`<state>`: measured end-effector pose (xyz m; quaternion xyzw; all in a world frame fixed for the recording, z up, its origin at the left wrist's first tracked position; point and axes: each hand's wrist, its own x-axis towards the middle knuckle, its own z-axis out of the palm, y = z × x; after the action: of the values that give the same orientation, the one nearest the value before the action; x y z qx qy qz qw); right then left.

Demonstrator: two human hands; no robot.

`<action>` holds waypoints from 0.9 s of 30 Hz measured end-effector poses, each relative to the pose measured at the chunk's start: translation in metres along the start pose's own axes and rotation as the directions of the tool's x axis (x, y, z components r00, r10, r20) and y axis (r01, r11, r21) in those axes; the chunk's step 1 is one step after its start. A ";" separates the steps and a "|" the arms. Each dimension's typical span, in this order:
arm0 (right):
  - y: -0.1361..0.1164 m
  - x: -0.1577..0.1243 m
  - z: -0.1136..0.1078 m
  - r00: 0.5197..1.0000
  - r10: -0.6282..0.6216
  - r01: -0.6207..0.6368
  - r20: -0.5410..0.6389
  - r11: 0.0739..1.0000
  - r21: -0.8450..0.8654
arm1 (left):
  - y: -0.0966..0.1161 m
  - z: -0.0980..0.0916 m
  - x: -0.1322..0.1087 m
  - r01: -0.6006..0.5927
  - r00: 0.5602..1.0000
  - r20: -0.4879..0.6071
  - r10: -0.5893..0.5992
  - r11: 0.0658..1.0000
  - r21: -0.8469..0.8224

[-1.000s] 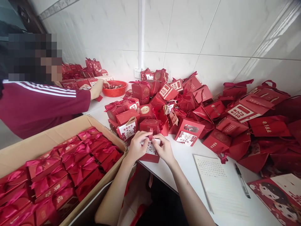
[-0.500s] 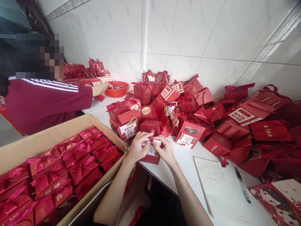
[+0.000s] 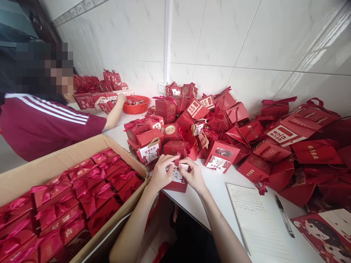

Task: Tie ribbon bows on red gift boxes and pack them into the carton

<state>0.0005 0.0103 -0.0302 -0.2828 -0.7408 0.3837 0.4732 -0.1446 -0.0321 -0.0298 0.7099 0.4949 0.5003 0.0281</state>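
Note:
A small red gift box (image 3: 175,186) with a white illustrated panel stands upright at the table's front edge. Both my hands pinch at its top, around a red strap or ribbon that sticks up. My left hand (image 3: 162,171) is closed at the box's left side, fingertips at the strap. From the right, my right hand (image 3: 193,173) closes on the top as well. The fingertips hide part of the strap and upper edge. Just behind sits another red box (image 3: 175,148), and a red box with an oval window (image 3: 222,157) stands to the right.
A cardboard carton (image 3: 120,149) of ribboned red boxes is at left. Red gift boxes (image 3: 219,117) pile against the tiled wall. A notebook (image 3: 252,215) and pen (image 3: 285,215) lie at right. A co-worker (image 3: 55,113) sits far left near a red basin (image 3: 137,106).
My hands stay almost in place, still at the top of the box. The co-worker's hand has left the basin, and both their hands now hold a red box.

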 end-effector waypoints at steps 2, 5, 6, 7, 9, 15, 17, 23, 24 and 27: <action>0.000 0.000 0.000 1.000 -0.003 0.003 -0.001 1.000 0.008 | 0.001 -0.001 0.000 -0.001 1.000 -0.004 0.001 1.000 -0.025; 0.000 -0.002 0.000 1.000 -0.008 0.008 -0.009 1.000 0.017 | 0.002 -0.001 0.001 -0.006 1.000 -0.015 0.005 1.000 -0.031; 0.000 -0.002 0.000 1.000 -0.011 0.011 -0.011 1.000 0.014 | 0.002 0.000 0.001 -0.006 1.000 -0.020 0.005 1.000 -0.023; -0.001 -0.002 -0.001 1.000 -0.012 0.012 -0.009 1.000 0.007 | 0.002 0.002 0.001 -0.006 1.000 -0.026 0.006 1.000 -0.012; -0.001 -0.001 -0.003 1.000 -0.011 0.012 0.011 1.000 -0.012 | 0.002 0.005 0.001 -0.004 0.999 -0.042 0.004 1.000 0.013; -0.002 0.002 -0.005 0.999 -0.015 0.016 0.046 1.000 -0.016 | -0.002 0.009 0.001 -0.010 0.998 -0.060 0.013 0.999 0.046; -0.001 0.001 -0.004 1.000 -0.013 0.014 0.026 1.000 -0.012 | -0.002 0.006 0.001 -0.014 1.000 -0.024 0.015 1.000 0.027; 0.001 -0.002 -0.002 1.000 -0.014 0.014 -0.014 1.000 0.004 | 0.002 0.000 0.000 0.024 0.999 0.048 -0.023 0.999 -0.029; 0.001 -0.002 -0.001 1.000 -0.013 0.013 -0.013 1.000 0.006 | 0.002 0.000 0.000 0.024 0.999 0.043 -0.023 0.999 -0.025; 0.003 0.000 -0.002 1.000 -0.011 0.012 -0.008 1.000 0.010 | 0.002 0.001 0.000 0.018 0.999 0.027 -0.018 1.000 -0.014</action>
<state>0.0025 0.0120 -0.0319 -0.2777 -0.7388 0.3834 0.4796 -0.1427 -0.0324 -0.0293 0.7118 0.4971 0.4942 0.0443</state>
